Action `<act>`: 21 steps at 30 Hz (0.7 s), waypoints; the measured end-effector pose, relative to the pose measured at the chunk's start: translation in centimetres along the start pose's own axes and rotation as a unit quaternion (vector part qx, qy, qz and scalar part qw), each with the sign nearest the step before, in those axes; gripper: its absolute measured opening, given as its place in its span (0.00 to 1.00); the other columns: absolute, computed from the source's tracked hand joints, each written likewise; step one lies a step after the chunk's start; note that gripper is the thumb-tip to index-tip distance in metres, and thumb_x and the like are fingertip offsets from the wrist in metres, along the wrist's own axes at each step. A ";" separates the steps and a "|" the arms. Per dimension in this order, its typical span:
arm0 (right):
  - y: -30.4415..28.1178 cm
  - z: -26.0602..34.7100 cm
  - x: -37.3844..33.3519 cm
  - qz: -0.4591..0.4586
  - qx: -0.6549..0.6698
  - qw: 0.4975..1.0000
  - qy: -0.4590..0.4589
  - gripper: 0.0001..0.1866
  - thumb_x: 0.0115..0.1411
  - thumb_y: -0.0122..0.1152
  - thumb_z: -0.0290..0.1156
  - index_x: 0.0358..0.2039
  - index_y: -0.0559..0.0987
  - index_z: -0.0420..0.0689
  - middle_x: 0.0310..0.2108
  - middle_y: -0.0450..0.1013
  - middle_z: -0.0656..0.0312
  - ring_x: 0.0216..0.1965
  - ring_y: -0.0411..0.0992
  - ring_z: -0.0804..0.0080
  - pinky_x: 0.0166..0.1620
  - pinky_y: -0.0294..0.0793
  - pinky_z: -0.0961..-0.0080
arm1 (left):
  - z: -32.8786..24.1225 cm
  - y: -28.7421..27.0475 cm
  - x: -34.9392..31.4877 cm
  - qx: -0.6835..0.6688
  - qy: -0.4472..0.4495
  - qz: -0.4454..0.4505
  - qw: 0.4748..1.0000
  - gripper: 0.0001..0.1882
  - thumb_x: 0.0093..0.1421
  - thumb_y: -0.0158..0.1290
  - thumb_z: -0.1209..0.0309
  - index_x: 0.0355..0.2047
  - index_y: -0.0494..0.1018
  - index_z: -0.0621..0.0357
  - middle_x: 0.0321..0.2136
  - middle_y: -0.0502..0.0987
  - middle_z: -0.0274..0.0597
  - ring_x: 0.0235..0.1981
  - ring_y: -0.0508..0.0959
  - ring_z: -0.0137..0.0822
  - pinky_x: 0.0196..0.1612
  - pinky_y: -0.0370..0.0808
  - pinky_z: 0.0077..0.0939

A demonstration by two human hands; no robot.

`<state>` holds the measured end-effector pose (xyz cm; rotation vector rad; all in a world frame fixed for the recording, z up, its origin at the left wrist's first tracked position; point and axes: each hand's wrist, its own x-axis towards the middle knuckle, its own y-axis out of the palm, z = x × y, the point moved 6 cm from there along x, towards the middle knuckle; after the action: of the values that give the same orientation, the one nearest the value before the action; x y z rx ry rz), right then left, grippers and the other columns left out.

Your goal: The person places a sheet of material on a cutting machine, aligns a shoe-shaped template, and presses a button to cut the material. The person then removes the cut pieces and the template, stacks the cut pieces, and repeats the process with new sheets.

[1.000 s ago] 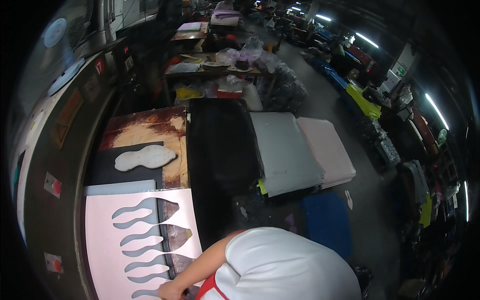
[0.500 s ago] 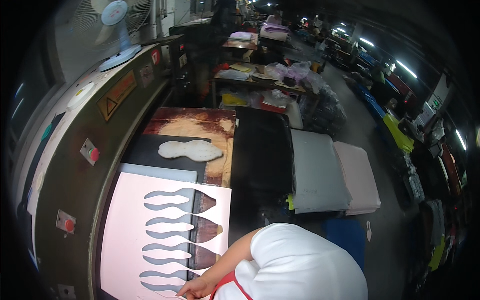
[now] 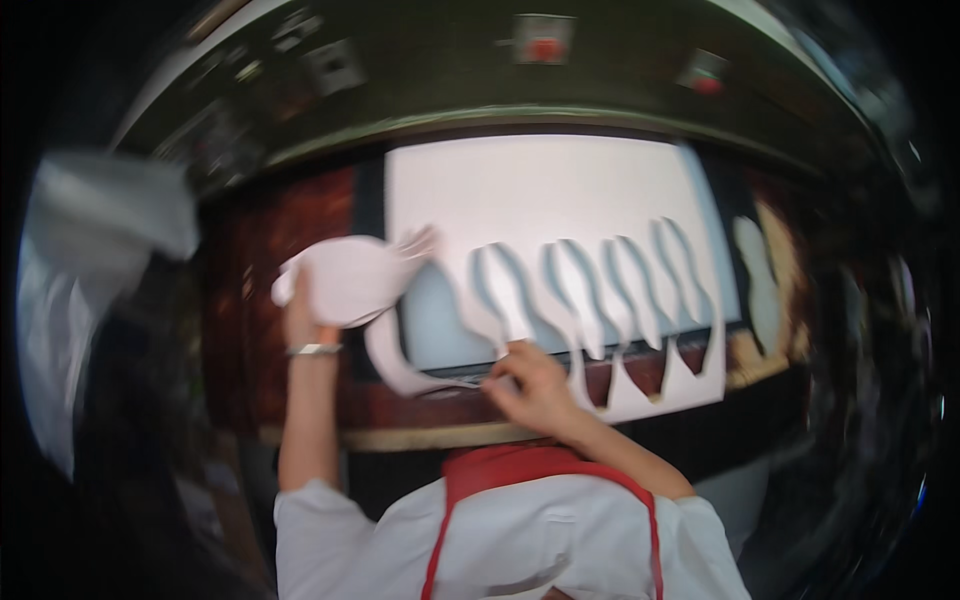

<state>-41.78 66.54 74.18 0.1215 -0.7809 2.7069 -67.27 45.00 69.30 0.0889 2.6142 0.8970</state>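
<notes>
My left hand (image 3: 303, 310) is closed on a small stack of pale pink, sole-shaped cut pieces (image 3: 355, 282), held over the left end of the cut sheet. The pieces' right ends are smeared by motion. A large pale pink sheet (image 3: 530, 180) lies across the bench with a row of wavy cut-outs along its near side. My right hand (image 3: 533, 387) has its fingers pinched together on a thin strip at the sheet's near edge. Through the gaps shows a blue-grey sheet (image 3: 440, 320) underneath. Right of them lies a whitish sole-shaped piece (image 3: 762, 285).
Behind the bench runs a dark green machine beam (image 3: 440, 75) with a red button (image 3: 545, 50) and a blurred second red button (image 3: 706, 84). The worn red-brown board (image 3: 270, 220) extends to the left. A translucent plastic sheet or bag (image 3: 110, 210) is at the far left.
My view has swung from the right side round to face the bench. Both hands are now in sight, the left with the pink pieces; before, only the right showed, at the sheet's edge.
</notes>
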 end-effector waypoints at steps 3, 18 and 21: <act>1.9 -0.2 3.1 0.090 -0.010 0.986 0.142 0.17 0.53 0.64 0.42 0.25 0.76 0.39 0.18 0.70 0.55 0.21 0.72 0.58 0.25 0.69 0.65 | 2.1 1.9 -1.7 -0.005 -0.044 0.017 0.999 0.14 0.62 0.53 0.66 0.45 0.70 0.61 0.40 0.76 0.44 0.42 0.77 0.39 0.48 0.75 0.35; 4.8 -3.6 7.0 0.005 -0.024 0.992 0.126 0.27 0.62 0.49 0.50 0.25 0.78 0.34 0.17 0.72 0.45 0.22 0.72 0.45 0.27 0.70 0.57 | 2.6 6.6 -2.4 0.056 0.009 -0.052 0.997 0.15 0.58 0.57 0.71 0.45 0.69 0.63 0.40 0.75 0.43 0.38 0.77 0.37 0.44 0.77 0.33; 2.0 -3.3 5.6 0.010 -0.041 0.995 0.089 0.23 0.62 0.51 0.47 0.30 0.76 0.35 0.16 0.71 0.47 0.21 0.72 0.46 0.26 0.69 0.56 | -9.7 4.8 0.0 0.018 0.212 -0.086 0.973 0.16 0.60 0.55 0.70 0.46 0.69 0.63 0.42 0.75 0.45 0.44 0.77 0.39 0.47 0.77 0.36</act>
<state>-47.70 68.23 71.28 -0.1450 -0.8426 2.6546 -71.17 43.17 79.27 -0.3532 2.9687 0.8867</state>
